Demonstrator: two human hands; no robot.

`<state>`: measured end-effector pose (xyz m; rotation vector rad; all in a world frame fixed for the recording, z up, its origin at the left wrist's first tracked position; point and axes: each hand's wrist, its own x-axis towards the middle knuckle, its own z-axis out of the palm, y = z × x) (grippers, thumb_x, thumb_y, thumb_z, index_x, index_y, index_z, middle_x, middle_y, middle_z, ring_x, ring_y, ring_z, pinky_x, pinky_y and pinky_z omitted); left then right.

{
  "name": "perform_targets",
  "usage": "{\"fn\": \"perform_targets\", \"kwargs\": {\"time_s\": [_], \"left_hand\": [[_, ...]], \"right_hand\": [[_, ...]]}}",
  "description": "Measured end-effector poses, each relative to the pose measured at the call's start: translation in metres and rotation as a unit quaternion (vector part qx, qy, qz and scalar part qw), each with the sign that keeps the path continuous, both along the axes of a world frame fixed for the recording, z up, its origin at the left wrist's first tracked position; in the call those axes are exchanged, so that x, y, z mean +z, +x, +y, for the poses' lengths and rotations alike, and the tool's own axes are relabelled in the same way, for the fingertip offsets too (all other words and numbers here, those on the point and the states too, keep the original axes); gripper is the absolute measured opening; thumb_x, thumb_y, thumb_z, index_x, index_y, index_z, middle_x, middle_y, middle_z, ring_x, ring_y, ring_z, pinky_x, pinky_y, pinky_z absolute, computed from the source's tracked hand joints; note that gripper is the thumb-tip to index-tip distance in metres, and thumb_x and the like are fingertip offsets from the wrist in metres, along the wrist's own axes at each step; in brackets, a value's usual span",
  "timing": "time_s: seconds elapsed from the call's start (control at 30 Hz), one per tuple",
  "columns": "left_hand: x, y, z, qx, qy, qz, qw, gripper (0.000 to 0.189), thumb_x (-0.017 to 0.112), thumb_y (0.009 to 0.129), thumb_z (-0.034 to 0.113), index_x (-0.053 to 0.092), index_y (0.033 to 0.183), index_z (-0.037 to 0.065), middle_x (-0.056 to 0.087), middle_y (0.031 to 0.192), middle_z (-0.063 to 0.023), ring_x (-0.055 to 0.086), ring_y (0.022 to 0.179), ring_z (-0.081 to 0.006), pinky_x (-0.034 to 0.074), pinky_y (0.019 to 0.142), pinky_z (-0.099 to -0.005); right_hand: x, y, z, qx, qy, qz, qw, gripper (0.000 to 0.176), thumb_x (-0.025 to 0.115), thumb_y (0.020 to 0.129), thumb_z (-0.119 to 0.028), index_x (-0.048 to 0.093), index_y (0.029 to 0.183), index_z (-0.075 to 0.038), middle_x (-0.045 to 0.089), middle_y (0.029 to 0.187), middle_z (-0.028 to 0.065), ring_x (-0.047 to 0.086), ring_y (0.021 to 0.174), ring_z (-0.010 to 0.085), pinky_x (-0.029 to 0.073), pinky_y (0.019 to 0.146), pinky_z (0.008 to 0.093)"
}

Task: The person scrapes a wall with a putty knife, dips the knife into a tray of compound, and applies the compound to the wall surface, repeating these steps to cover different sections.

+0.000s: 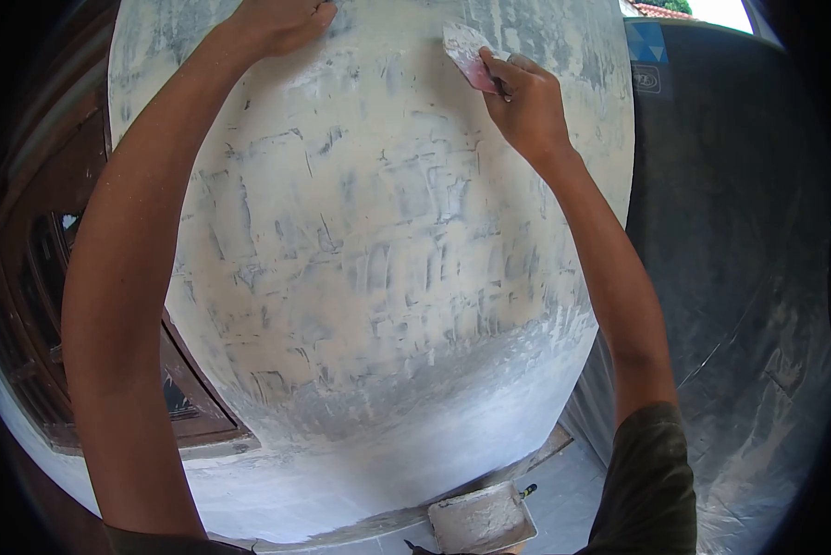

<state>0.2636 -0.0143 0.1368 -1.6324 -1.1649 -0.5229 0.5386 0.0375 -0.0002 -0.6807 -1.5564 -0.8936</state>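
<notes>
In my right hand [529, 97] is a putty knife [466, 55], its blade smeared with white putty and held close to the wall. Patchy cream and grey putty with many scrape marks covers the wall [369, 240]. My left hand [286, 26] is up near the wall's upper left, its fingers curled in. The frame's top edge cuts off part of that hand, so whatever it may hold is hidden. Below, on the floor, stands a tray [532, 531] of whitish putty.
Brown wooden window frames [214, 421] lie to the left of the wall. A large dark panel [730, 213] under plastic stands on the right. Beside the tray shows a black and yellow handle [528, 491]. Grey sheeting [568, 486] covers the floor there.
</notes>
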Motion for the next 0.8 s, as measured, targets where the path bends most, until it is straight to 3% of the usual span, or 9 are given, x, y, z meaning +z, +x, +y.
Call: {"fn": "perform_targets", "kwargs": {"time_s": [0.07,0.1,0.17,0.2,0.27,0.63,0.8], "left_hand": [[0.005,-0.002,0.007,0.02,0.009,0.003,1.0,0.059,0.031,0.1,0.022,0.028,0.154,0.002,0.018,0.164,-0.0181,0.012,0.153,-0.0325,0.01,0.125,-0.0489],[0.005,-0.002,0.008,0.02,0.008,0.004,1.0,0.059,0.031,0.1,0.022,0.028,0.154,0.002,0.018,0.164,-0.0181,0.012,0.153,-0.0325,0.01,0.125,-0.0489],[0.004,-0.002,0.006,0.017,0.009,0.0,1.0,0.058,0.031,0.1,0.022,0.028,0.154,0.002,0.018,0.164,-0.0181,0.012,0.153,-0.0324,0.01,0.125,-0.0489],[0.002,-0.001,0.002,0.018,0.008,0.001,1.0,0.058,0.031,0.1,0.022,0.028,0.154,0.002,0.018,0.164,-0.0181,0.012,0.153,-0.0324,0.01,0.125,-0.0489],[-0.002,0.001,-0.006,0.001,-0.004,0.002,1.0,0.058,0.031,0.1,0.022,0.028,0.154,0.002,0.018,0.164,-0.0182,0.012,0.153,-0.0324,0.01,0.125,-0.0488],[0.003,-0.001,0.006,0.011,0.006,0.009,1.0,0.059,0.032,0.1,0.023,0.027,0.154,0.001,0.018,0.164,-0.0187,0.012,0.153,-0.0331,0.011,0.125,-0.05],[0.001,0.0,0.001,0.008,-0.003,0.011,1.0,0.059,0.031,0.1,0.023,0.026,0.155,0.001,0.017,0.164,-0.0191,0.012,0.153,-0.0333,0.011,0.125,-0.0501]], "right_hand": [[0.029,-0.001,0.008,-0.01,0.111,-0.005,0.994,0.04,0.068,0.079,0.001,0.069,0.119,-0.004,0.064,0.085,0.0157,0.064,0.081,0.0314,0.053,0.075,0.0405],[0.041,-0.004,0.009,-0.009,0.111,-0.004,0.994,0.04,0.068,0.079,0.001,0.069,0.119,-0.004,0.064,0.085,0.0157,0.064,0.081,0.0314,0.053,0.075,0.0405],[0.061,-0.01,0.01,0.017,0.065,-0.012,0.998,0.022,0.059,0.082,0.001,0.065,0.103,0.003,0.064,0.092,0.0215,0.062,0.09,0.0399,0.05,0.081,0.0464],[0.064,-0.01,0.015,0.018,0.064,-0.012,0.998,0.022,0.059,0.082,0.001,0.065,0.103,0.003,0.064,0.092,0.0215,0.062,0.09,0.0399,0.05,0.081,0.0464],[0.065,-0.013,0.026,-0.087,0.083,-0.045,0.992,0.037,0.066,0.082,0.001,0.069,0.118,-0.003,0.064,0.088,0.0167,0.064,0.085,0.0335,0.052,0.077,0.0433],[-0.055,-0.022,0.011,-0.076,0.021,-0.048,0.996,0.046,0.066,0.074,0.003,0.067,0.119,-0.004,0.068,0.099,0.0149,0.065,0.091,0.0318,0.056,0.08,0.0406],[-0.033,-0.019,-0.002,-0.041,0.059,-0.029,0.997,0.044,0.068,0.074,0.002,0.068,0.117,-0.006,0.068,0.098,0.0104,0.064,0.09,0.0285,0.056,0.077,0.04]]}}
